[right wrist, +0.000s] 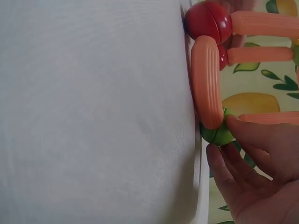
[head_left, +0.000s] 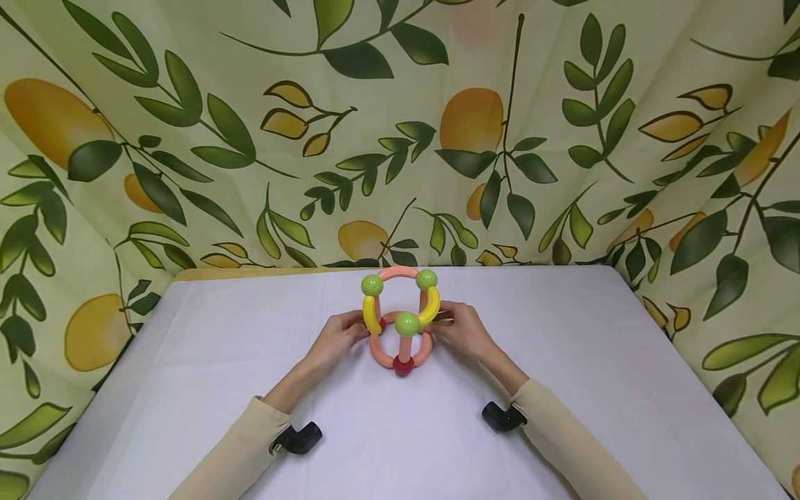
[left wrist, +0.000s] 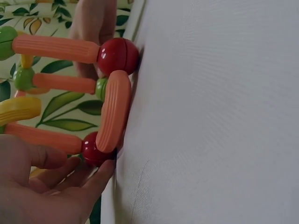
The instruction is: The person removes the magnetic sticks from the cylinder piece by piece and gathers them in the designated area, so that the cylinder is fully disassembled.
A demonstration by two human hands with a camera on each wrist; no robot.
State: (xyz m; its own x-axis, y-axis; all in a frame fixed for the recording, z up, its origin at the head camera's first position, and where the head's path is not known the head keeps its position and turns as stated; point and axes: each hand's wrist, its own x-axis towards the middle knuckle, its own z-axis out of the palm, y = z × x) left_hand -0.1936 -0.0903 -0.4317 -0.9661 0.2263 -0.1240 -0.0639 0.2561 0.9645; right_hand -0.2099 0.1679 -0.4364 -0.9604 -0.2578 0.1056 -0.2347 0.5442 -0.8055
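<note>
A ball-and-rod building toy [head_left: 405, 347] stands on the table between both hands. Curved pink rods make its lower ring, and upright pink rods link this to an upper ring of yellow and pink curved rods with green balls [head_left: 407, 323]. At the front of the base sits a red ball [head_left: 403, 365]. My left hand [head_left: 340, 335] holds the base at its left side, fingers against another red ball [left wrist: 95, 150] in the left wrist view. In the right wrist view, my right hand [right wrist: 261, 168] pinches a green base ball [right wrist: 218, 134] between thumb and fingers.
A white cloth covers the table [head_left: 187, 375]. Behind it and at both sides hangs a curtain [head_left: 400, 173] printed with leaves and orange fruit. Black wrist-worn devices [head_left: 301, 439] jut inward from both sleeves.
</note>
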